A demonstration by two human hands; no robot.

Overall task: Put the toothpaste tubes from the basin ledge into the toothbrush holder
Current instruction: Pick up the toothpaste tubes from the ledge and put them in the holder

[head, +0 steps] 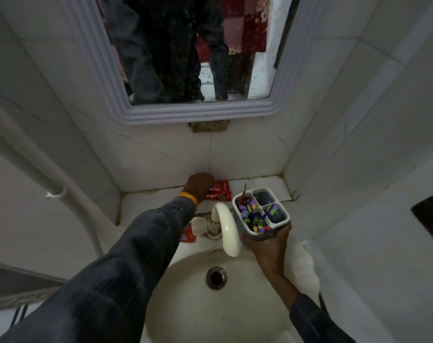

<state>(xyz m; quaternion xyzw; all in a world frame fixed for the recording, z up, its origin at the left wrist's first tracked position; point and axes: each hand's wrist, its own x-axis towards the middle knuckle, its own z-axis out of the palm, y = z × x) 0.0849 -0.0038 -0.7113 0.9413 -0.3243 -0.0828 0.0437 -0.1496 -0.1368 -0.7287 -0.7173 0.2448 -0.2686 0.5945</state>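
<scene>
Red toothpaste tubes [220, 190] lie on the tiled ledge [264, 183] behind the basin, against the wall. My left hand [198, 185] reaches over them with its fingers curled down on their left end; whether it grips one cannot be told. My right hand [267, 246] holds a grey four-compartment toothbrush holder [284, 212] above the basin's right side. Colourful toothbrushes and a red tube stand in its left compartments. Another red tube [187, 233] lies left of the tap, partly hidden by my left sleeve.
A cream tap [226, 229] curves over the white basin [185, 305] between my two hands, with the drain [216, 278] below. A framed mirror [185, 58] hangs above the ledge. Tiled walls close in on both sides, and a white pipe [37, 169] runs down the left.
</scene>
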